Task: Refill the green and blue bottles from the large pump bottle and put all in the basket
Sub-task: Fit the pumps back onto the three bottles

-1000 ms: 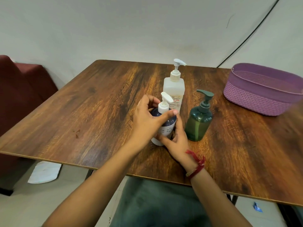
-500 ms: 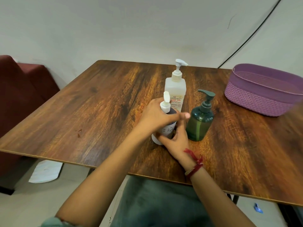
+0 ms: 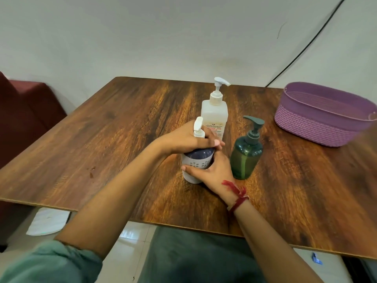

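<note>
Blue bottle (image 3: 197, 160) stands on the table (image 3: 102, 139); my left hand (image 3: 189, 139) clamps its pump collar, my right hand (image 3: 212, 172) wraps its base. Nothing looks refilled; green bottle (image 3: 245, 156), pump bottle (image 3: 214, 113) and basket (image 3: 318, 127) wait.

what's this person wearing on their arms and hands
Both hands are bare. The left hand has a grey-green fabric sleeve pushed up past the forearm. The right hand has a dark red knotted thread band round the wrist, with no sleeve in view.
</note>
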Action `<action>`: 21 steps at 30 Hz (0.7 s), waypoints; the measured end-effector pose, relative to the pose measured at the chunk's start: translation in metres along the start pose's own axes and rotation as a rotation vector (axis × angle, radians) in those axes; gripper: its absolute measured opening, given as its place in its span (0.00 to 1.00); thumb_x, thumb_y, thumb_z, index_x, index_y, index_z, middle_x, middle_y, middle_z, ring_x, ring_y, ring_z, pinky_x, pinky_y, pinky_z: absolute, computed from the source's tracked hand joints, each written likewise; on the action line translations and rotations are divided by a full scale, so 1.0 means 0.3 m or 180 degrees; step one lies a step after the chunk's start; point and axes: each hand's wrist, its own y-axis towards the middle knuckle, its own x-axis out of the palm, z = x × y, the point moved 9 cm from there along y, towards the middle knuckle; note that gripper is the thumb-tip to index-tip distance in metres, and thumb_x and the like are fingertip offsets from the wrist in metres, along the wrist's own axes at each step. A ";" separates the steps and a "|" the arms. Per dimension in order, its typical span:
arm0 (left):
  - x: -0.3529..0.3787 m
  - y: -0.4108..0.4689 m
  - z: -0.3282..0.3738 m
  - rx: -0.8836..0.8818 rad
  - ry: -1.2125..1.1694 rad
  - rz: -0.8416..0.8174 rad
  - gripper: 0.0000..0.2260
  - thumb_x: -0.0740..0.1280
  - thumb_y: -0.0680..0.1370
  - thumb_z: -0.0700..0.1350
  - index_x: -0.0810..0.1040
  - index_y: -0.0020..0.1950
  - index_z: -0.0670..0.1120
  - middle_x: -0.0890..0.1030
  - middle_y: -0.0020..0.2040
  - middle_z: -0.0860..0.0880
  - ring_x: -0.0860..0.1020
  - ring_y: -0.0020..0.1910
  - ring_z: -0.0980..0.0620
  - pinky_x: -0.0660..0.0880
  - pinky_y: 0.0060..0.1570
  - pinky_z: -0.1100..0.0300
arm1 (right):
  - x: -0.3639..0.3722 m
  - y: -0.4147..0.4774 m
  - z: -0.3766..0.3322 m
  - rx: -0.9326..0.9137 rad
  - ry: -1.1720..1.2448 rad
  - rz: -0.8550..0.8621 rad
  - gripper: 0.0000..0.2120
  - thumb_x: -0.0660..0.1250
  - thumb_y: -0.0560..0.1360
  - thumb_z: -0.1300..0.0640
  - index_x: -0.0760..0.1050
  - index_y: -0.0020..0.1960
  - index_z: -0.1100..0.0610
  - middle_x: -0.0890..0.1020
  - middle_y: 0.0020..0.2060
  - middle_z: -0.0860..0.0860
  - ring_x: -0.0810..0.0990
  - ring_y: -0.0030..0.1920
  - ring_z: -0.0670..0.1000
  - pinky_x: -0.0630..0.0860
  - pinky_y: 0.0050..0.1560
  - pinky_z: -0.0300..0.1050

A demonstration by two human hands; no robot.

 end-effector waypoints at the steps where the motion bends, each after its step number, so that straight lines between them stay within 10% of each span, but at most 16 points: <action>1: 0.007 0.004 0.004 0.0046 0.0028 -0.0185 0.07 0.67 0.77 0.38 0.83 0.48 0.37 0.84 0.50 0.47 0.81 0.53 0.57 0.74 0.56 0.67 | -0.002 0.001 -0.002 -0.0024 0.0031 -0.0025 0.30 0.81 0.60 0.47 0.72 0.57 0.46 0.78 0.48 0.38 0.77 0.50 0.34 0.73 0.50 0.30; 5: 0.010 0.014 0.009 0.0059 0.0103 -0.0243 0.07 0.68 0.77 0.40 0.83 0.49 0.38 0.84 0.48 0.51 0.81 0.52 0.56 0.75 0.56 0.64 | 0.001 0.005 0.012 0.0025 0.0158 -0.0083 0.34 0.80 0.60 0.47 0.71 0.62 0.51 0.79 0.55 0.43 0.77 0.56 0.41 0.75 0.58 0.38; 12: -0.065 -0.112 -0.052 -0.0349 0.0071 0.2040 0.08 0.75 0.69 0.53 0.83 0.41 0.51 0.84 0.43 0.55 0.82 0.45 0.59 0.80 0.46 0.57 | 0.036 -0.009 0.027 0.0166 0.0403 -0.0173 0.48 0.79 0.59 0.48 0.59 0.73 0.48 0.74 0.64 0.43 0.73 0.64 0.41 0.72 0.64 0.41; 18: -0.064 -0.086 -0.078 -0.0504 -0.0094 0.1958 0.08 0.72 0.73 0.50 0.81 0.36 0.49 0.84 0.38 0.53 0.83 0.41 0.57 0.81 0.47 0.50 | 0.031 -0.010 0.017 0.0162 0.0263 -0.0028 0.41 0.79 0.58 0.48 0.64 0.67 0.46 0.77 0.57 0.43 0.77 0.58 0.43 0.74 0.58 0.40; 21: -0.055 -0.057 -0.045 -0.0106 -0.0355 0.1462 0.11 0.71 0.75 0.42 0.79 0.34 0.42 0.83 0.32 0.55 0.81 0.37 0.61 0.77 0.42 0.64 | 0.027 0.005 0.019 0.0135 0.0209 -0.0104 0.46 0.79 0.57 0.45 0.63 0.70 0.48 0.76 0.61 0.44 0.76 0.60 0.43 0.73 0.61 0.39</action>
